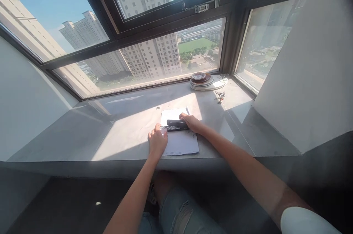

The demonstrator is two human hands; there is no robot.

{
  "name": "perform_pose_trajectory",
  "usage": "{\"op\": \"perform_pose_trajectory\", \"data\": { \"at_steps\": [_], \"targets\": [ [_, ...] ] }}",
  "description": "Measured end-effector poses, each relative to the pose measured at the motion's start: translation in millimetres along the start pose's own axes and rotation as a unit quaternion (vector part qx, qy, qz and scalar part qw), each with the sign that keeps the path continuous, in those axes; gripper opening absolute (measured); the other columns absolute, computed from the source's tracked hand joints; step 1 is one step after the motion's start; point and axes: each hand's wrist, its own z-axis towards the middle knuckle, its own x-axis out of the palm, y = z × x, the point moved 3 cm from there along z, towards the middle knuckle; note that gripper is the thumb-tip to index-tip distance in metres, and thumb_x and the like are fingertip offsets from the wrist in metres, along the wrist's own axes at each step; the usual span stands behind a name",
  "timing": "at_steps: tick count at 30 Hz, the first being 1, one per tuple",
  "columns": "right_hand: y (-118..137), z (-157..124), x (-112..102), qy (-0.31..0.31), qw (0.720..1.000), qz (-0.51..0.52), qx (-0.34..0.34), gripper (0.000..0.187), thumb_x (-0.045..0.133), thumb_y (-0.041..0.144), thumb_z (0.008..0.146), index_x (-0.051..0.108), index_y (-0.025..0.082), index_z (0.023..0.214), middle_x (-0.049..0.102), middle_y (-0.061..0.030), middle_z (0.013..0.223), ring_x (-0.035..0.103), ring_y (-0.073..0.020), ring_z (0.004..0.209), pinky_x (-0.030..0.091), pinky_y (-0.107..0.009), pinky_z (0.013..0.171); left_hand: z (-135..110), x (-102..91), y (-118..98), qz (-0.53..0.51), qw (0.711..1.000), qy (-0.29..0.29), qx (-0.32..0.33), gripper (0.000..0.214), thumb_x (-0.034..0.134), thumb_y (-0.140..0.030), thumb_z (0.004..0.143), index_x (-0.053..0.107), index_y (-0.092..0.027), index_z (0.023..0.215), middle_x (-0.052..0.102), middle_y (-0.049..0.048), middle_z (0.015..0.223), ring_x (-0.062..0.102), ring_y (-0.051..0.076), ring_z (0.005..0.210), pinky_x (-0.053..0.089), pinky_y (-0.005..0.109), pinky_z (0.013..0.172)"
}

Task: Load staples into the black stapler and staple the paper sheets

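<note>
A stack of white paper [180, 145] lies near the front edge of the sill, with small dark drawings at its right side. Across it rests a black oblong case [176, 123] with a pale pattern along its lower left part; its exact kind is hard to make out. My right hand [191, 122] is closed around the case's right end from above. At the paper's left edge, my left hand [157, 140] rests with thumb and forefinger apart, fingertips beside the case's left end. Whether they touch the case is unclear.
A pile of plates [202, 81] stands at the back right by the window frame [231, 43]. Small metal items [220, 96] lie in front of it. A tiny dark object [158, 108] sits behind the paper. A white wall [300, 79] bounds the right side.
</note>
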Motion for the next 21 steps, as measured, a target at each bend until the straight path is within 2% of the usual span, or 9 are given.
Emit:
{"op": "perform_pose_trajectory", "data": {
  "at_steps": [2,4,6,9,12,15,17,19,21],
  "targets": [
    [2.7,-0.5,-1.0,-0.029,0.999,0.019,-0.008,0.036,0.032,0.031,0.113,0.065,0.019,0.116,0.075,-0.0076,0.102,0.065,-0.0199,0.081,0.052,-0.034,0.077,0.6,-0.3,1.7,-0.015,1.0,-0.001,-0.01,0.048,0.055,-0.031,0.103,0.051,-0.014,0.148,0.071,0.0198,0.137,0.062,0.035,0.135,0.034,0.057,0.124],
    [7.5,-0.2,0.3,-0.051,0.997,0.042,-0.04,0.037,0.036,0.036,0.113,0.068,0.02,0.12,0.076,-0.0098,0.115,0.069,-0.0226,0.098,0.055,-0.036,0.084,1.3,-0.2,3.2,-0.024,1.0,-0.002,-0.008,0.046,0.056,-0.032,0.102,0.053,-0.017,0.145,0.071,0.0179,0.137,0.062,0.035,0.135,0.035,0.056,0.123],
    [12.2,0.7,5.9,-0.041,0.996,0.032,-0.078,0.029,0.056,0.038,0.107,0.071,0.02,0.125,0.076,-0.0111,0.124,0.07,-0.0266,0.112,0.056,-0.038,0.091,2.2,0.0,4.9,-0.033,0.999,-0.005,-0.001,0.043,0.056,-0.031,0.102,0.053,-0.018,0.143,0.071,0.0165,0.138,0.062,0.034,0.134,0.035,0.057,0.124],
    [14.5,1.8,16.6,-0.009,0.995,-0.04,-0.093,0.039,0.077,0.023,0.09,0.074,0.022,0.129,0.079,-0.0099,0.12,0.074,-0.0293,0.107,0.058,-0.039,0.092,1.4,-1.3,6.7,-0.054,0.999,-0.005,-0.003,0.047,0.058,-0.031,0.101,0.052,-0.016,0.145,0.069,0.0182,0.14,0.062,0.034,0.136,0.038,0.055,0.123],
    [18.2,-0.8,16.3,-0.063,0.985,-0.087,-0.137,0.04,0.068,0.011,0.093,0.074,0.024,0.13,0.08,-0.0088,0.121,0.074,-0.0292,0.111,0.059,-0.042,0.094,-4.4,-9.4,2.5,-0.061,0.997,-0.041,0.003,0.056,0.061,-0.032,0.098,0.048,-0.011,0.149,0.062,0.0238,0.149,0.054,0.037,0.146,0.04,0.055,0.124],
    [29.4,-8.1,8.3,-0.127,0.957,-0.126,-0.229,0.047,0.05,0.001,0.099,0.072,0.024,0.133,0.076,-0.009,0.133,0.069,-0.0275,0.129,0.056,-0.048,0.104,-11.1,-20.0,-8.4,-0.127,0.987,-0.096,0.011,0.052,0.054,-0.033,0.101,0.049,-0.014,0.149,0.054,0.0219,0.159,0.044,0.035,0.156,0.036,0.055,0.129],
    [38.7,-12.7,3.8,-0.145,0.937,-0.151,-0.28,0.05,0.043,-0.001,0.103,0.071,0.024,0.134,0.075,-0.0087,0.137,0.066,-0.026,0.134,0.054,-0.05,0.109,-10.4,-20.9,-12.4,-0.26,0.96,-0.089,-0.056,0.048,0.047,-0.037,0.106,0.048,-0.019,0.15,0.054,0.0184,0.16,0.05,0.032,0.152,0.045,0.051,0.125],
    [47.6,-15.4,2.0,-0.15,0.923,-0.163,-0.315,0.044,0.043,0.004,0.109,0.07,0.025,0.135,0.074,-0.0081,0.138,0.066,-0.0253,0.133,0.053,-0.051,0.111,-5.1,-14.6,-14.6,-0.426,0.892,-0.036,-0.148,0.049,0.041,-0.043,0.109,0.046,-0.021,0.152,0.057,0.0184,0.157,0.062,0.029,0.143,0.055,0.047,0.115],
    [54.7,-16.5,3.0,-0.139,0.918,-0.164,-0.333,0.036,0.045,0.011,0.113,0.07,0.026,0.135,0.076,-0.0076,0.135,0.067,-0.0249,0.13,0.054,-0.051,0.111,3.2,-7.0,-17.7,-0.547,0.815,0.029,-0.191,0.05,0.038,-0.044,0.11,0.048,-0.019,0.152,0.063,0.0203,0.151,0.07,0.028,0.133,0.061,0.044,0.107]
  ]
}}
